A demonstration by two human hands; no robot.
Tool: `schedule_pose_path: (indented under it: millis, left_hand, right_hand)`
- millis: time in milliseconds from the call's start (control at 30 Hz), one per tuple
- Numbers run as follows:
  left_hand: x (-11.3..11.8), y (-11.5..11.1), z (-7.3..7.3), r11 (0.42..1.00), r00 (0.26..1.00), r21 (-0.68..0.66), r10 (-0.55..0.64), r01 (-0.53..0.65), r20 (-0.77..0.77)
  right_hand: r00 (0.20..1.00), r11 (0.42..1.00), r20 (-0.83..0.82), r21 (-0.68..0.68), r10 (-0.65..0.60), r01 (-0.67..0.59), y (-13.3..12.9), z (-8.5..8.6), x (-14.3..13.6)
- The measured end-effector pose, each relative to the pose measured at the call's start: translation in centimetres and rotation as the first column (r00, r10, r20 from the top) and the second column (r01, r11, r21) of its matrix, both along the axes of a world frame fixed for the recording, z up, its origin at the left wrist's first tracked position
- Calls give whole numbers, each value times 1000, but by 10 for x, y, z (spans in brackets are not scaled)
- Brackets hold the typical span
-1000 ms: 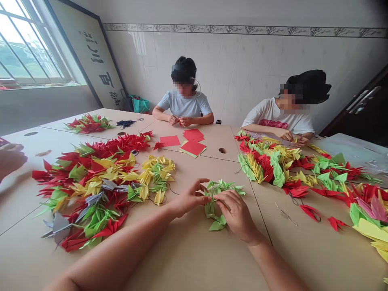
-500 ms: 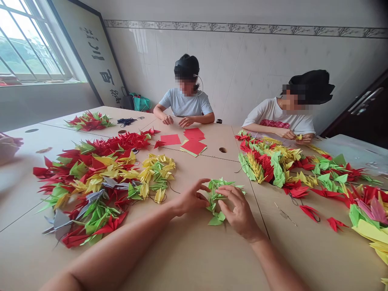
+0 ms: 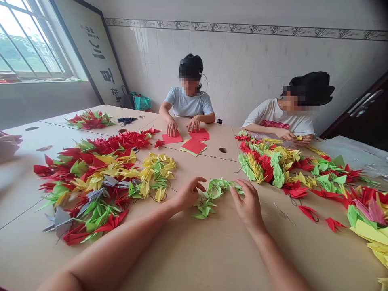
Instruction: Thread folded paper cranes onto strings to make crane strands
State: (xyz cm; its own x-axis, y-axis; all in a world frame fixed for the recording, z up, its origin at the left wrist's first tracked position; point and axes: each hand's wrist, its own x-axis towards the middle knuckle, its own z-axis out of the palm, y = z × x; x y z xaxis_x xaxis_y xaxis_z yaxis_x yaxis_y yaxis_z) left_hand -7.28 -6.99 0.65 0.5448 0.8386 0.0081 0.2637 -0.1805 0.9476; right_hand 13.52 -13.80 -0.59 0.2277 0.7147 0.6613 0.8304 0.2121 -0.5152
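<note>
A string of light green folded paper cranes (image 3: 216, 190) lies in a curve on the table between my hands. My left hand (image 3: 190, 194) is at its left side, fingers bent and apart, with nothing visible in them. On the other side, my right hand (image 3: 247, 202) is open beside the string's right end, its fingertips close to the paper. Whether they touch it I cannot tell. Left of my left hand lies a ring of yellow and green cranes (image 3: 157, 171).
A large heap of coloured cranes (image 3: 91, 173) spreads at left, and more strings (image 3: 273, 161) lie at right. A thin metal needle-like tool (image 3: 284, 213) rests right of my hand. Opposite, one co-worker (image 3: 189, 101) touches red paper squares (image 3: 195, 146); another (image 3: 281, 117) handles yellow paper.
The green string is spread wider, its lower end further left. My right hand has moved right, away from my left. The co-worker opposite has reached forward onto the red paper.
</note>
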Motion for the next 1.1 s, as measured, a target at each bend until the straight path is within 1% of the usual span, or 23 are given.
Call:
schedule_pose_path:
  millis: [33,100,133,167,200,267,300,367,400,467,533,667,767,833,967,1100]
  left_hand:
    - [0,1,1,997,998,60,44,-42,-38]
    - [-1,1,5,975,987,195,126,-105,-99]
    - [-1,-1,8,955,982,272,155,-120,-112]
    - [-2,-3,11,936,981,335,160,-114,-113]
    - [-2,-7,13,922,986,381,120,-67,-117]
    - [-2,-13,14,891,986,443,-28,99,-164]
    - [-2,-16,14,876,974,453,-76,168,-213]
    - [-2,-18,12,861,936,440,-105,254,-336]
    - [-3,-17,10,859,917,433,-97,273,-386]
    - [-5,-12,9,850,899,447,-68,279,-433]
    - [-8,-6,9,848,892,470,-7,245,-453]
    - [-15,7,8,863,874,493,151,112,-462]
    - [-19,15,6,856,851,517,260,16,-457]
    - [-22,20,3,849,843,527,309,-36,-440]
    - [-24,28,-1,839,853,539,332,-73,-403]
    - [-24,31,-5,831,867,553,315,-55,-387]
  right_hand:
    - [999,999,3,-11,-38,38,3,-5,7]
    - [998,995,0,-72,-69,69,7,-16,19]
    - [997,992,-8,-102,-75,74,9,-21,23]
    - [997,989,-14,-129,-74,72,9,-25,26]
    - [997,987,-18,-148,-73,70,10,-29,27]
    - [998,982,-13,-178,-62,58,10,-33,28]
    - [999,980,-6,-191,-52,50,10,-33,27]
    - [1000,976,6,-215,-30,30,10,-32,26]
    - [1000,974,8,-225,-20,22,9,-31,26]
    - [1000,971,3,-237,-20,20,9,-28,26]
    - [999,968,-8,-247,-37,34,8,-24,27]
    - [996,962,-36,-264,-84,72,5,-19,29]
    - [993,957,-54,-277,-109,90,4,-18,32]
    - [992,954,-54,-287,-111,92,4,-19,34]
    - [997,955,-8,-289,-71,65,5,-20,35]
    - [997,949,64,-315,35,-13,2,-16,31]
